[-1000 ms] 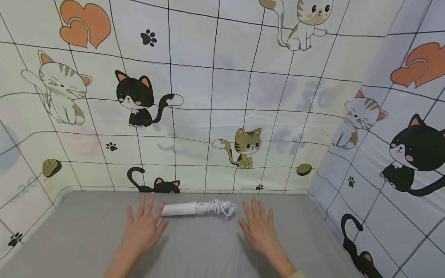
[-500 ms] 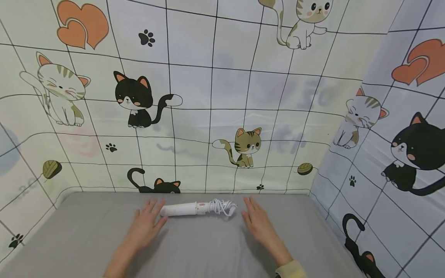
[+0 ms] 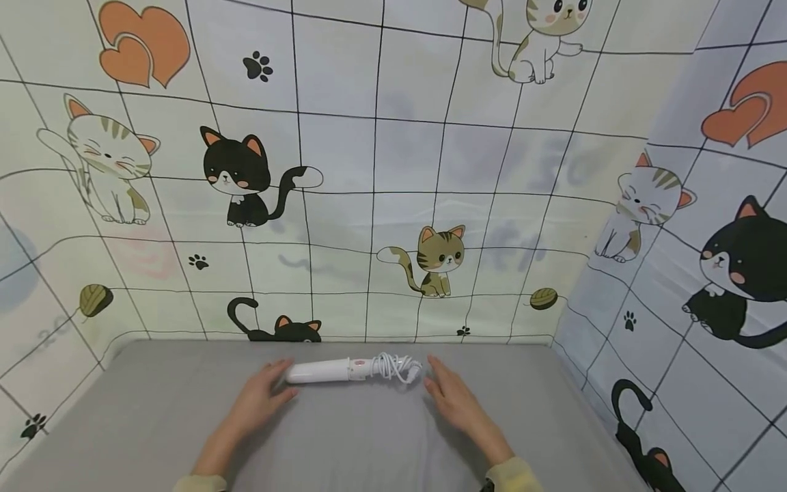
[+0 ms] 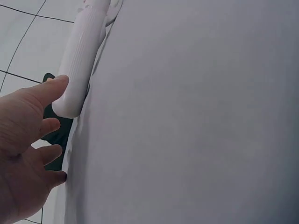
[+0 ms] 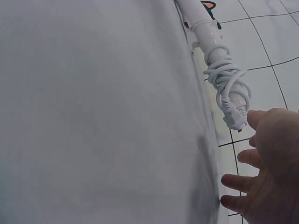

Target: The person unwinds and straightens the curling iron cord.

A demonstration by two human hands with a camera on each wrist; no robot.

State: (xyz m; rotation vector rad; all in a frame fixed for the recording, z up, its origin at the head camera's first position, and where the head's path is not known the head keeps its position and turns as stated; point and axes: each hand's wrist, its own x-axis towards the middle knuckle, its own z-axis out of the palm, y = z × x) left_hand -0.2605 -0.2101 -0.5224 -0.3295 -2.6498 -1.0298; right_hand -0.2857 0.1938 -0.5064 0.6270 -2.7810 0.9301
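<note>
A white curling iron [image 3: 322,371] lies crosswise on the grey tabletop [image 3: 359,437]. Its smooth barrel points left, and a white cord [image 3: 393,367] is wound round the handle at its right end. My left hand [image 3: 258,400] is by the barrel's tip, thumb and fingers spread apart around that end. In the left wrist view the thumb [image 4: 53,88] overlaps the barrel's tip. At the cord end, my right hand [image 3: 460,403] has its fingers extended, palm turned inward. The right wrist view shows the plug [image 5: 235,119] close to the right thumb [image 5: 257,117].
Behind the table hangs a white backdrop [image 3: 341,150] with black grid lines and cartoon cats. A similar printed side panel [image 3: 670,355] rises at the right, and another stretch of it borders the table on the left.
Both hands have turned from palms down with fingers fanned to palms facing inward at the curling iron's two ends. The curling iron has stayed where it lay.
</note>
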